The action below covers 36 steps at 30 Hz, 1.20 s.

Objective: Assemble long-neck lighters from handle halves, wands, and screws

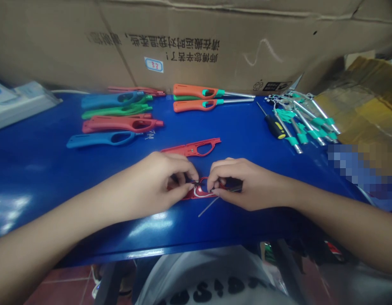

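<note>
Low in the middle lies an open red lighter shell half (191, 195), with a white wire (200, 195) curving inside it. My left hand (170, 178) is closed over its left end, thumb and forefinger pinching a small black part (197, 184). Over the right end, my right hand (238, 182) is closed with its fingertips at the wire. A thin metal shaft (208, 206) slants out beneath that hand, and a dark handle partly shows in the palm, like a screwdriver. Just behind lies the other red shell half (196, 148).
Blue, green and red lighter shells (119, 124) lie at the back left. Orange lighters (196, 105) with metal tubes are at the back middle. A black-yellow screwdriver (275, 126) and several metal tubes with green collars (302, 120) lie right. A cardboard box (234, 25) walls the blue table's back.
</note>
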{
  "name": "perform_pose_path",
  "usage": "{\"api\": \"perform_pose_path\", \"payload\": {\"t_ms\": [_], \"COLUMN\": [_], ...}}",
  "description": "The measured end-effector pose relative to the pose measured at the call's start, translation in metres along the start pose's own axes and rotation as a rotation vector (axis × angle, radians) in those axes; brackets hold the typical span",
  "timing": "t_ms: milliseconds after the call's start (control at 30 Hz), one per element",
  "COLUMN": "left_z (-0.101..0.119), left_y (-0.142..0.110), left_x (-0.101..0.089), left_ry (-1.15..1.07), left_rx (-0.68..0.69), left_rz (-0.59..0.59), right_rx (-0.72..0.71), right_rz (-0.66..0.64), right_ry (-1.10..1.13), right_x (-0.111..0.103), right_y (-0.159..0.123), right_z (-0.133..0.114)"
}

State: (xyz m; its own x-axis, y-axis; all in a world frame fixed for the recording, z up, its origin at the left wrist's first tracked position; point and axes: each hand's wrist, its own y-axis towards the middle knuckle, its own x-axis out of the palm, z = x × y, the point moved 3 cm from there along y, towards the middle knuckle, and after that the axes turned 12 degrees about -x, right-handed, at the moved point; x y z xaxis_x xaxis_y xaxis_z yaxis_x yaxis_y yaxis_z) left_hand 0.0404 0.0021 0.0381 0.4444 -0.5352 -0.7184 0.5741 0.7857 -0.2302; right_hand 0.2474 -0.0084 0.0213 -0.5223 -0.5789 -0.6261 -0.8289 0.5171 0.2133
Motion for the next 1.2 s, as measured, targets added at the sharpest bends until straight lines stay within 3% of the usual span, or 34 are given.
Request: {"api": "perform_pose_path", "payload": {"t_ms": [200, 567, 833, 1200], "left_z": [-0.004, 0.009, 0.004, 0.008], "left_y": [0.003, -0.001, -0.004, -0.009], "left_x": [-0.005, 0.002, -0.002, -0.003], "left_ry": [0.021, 0.175, 0.349, 0.66], "left_rx": [0.035, 0.202, 0.181, 0.319], "left_rz": [0.025, 0.207, 0.174, 0.195], "right_rx": [-0.014, 0.011, 0.03, 0.025], "right_rz": [0.023, 0.039, 0.037, 0.081], "right_ry": [-0.009, -0.07, -0.113, -0.137], "right_x": [0.002, 0.003, 0.002, 0.001], "right_y": [-0.001, -0.002, -0.001, 0.0], "right_z": [0.002, 0.002, 0.002, 0.003]}}
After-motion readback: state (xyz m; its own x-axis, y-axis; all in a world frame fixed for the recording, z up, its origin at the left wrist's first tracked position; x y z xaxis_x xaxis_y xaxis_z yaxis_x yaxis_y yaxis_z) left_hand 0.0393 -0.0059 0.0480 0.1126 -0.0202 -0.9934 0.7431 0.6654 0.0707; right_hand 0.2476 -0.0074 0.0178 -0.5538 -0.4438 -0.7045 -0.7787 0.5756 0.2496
